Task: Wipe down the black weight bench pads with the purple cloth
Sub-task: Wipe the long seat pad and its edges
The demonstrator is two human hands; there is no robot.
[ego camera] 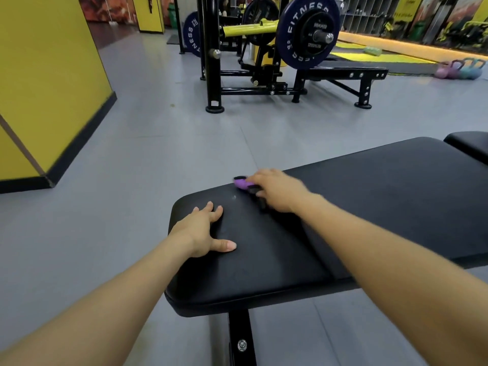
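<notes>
A long black bench pad [369, 196] runs from the lower middle to the right edge. A second black pad [470, 145] starts at the far right. My right hand [277, 190] lies blurred on the pad's far edge, closed over the purple cloth [241, 183], of which only a small bunched part shows past the fingers. My left hand [203, 229] rests flat on the pad's near left end, fingers spread, holding nothing.
The bench's black post [241, 339] stands below the pad on a grey floor. A black rack with a blue weight plate [307, 33] and another bench [343, 73] stand beyond. A yellow wall [47, 83] is at the left; kettlebells [460, 70] sit far right.
</notes>
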